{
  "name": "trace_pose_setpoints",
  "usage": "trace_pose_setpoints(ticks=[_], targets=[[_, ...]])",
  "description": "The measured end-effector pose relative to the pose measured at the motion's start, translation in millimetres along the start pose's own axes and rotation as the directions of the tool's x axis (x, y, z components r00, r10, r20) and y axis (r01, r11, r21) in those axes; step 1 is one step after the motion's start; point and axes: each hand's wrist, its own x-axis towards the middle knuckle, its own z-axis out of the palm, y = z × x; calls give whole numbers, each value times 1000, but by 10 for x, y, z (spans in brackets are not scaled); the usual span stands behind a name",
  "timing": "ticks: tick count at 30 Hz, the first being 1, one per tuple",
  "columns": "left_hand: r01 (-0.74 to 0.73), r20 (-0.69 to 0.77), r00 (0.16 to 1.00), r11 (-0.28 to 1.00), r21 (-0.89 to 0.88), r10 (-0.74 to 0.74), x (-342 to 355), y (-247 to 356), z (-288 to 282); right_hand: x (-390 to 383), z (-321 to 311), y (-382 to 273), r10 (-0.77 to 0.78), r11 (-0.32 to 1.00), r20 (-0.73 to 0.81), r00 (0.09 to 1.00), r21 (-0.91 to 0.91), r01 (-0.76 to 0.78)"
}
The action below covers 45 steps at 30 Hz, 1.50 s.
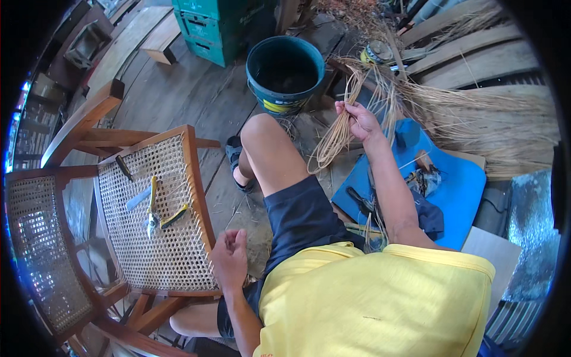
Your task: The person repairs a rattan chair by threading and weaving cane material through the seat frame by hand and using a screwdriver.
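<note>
A looped bundle of pale cane strands (pixel 331 143) hangs from my right hand (pixel 360 123), whose fingers are closed round its upper part. My left hand (pixel 231 260) is beside the near right edge of a wooden chair (pixel 199 189), its fingers curled together; whatever they may hold is too small to make out. The chair's seat of woven cane (pixel 134 256) carries pliers (pixel 152 221) with yellow-and-black handles, spread apart. Beside them lie a flat grey-blue piece (pixel 138 199) and a small dark-handled tool (pixel 124 168).
A dark green bucket (pixel 285 98) stands ahead on the plank floor, with stacked green crates (pixel 205 35) behind it. To my right, a blue plastic surface (pixel 461 205) bears tools and dark cloth (pixel 427 214). Long loose cane strands (pixel 476 113) spread beyond it.
</note>
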Motion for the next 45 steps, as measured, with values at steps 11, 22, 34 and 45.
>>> trace_pose_setpoints(ticks=[11,22,34,45], targets=[[-188,228,923,880,-435,310,-11,752,512,-594,269,-264,-100,992,-72,992,-81,94],[-261,487,799,933,-247,352,121,876,1150,-540,315,-280,-137,985,-186,973,-128,114],[-273,284,871,876,-398,400,343,704,1535,-572,461,-359,-136,982,-188,973,-156,107],[-302,167,882,799,-520,441,436,679,1660,-656,526,-344,-117,983,-188,975,-161,87]])
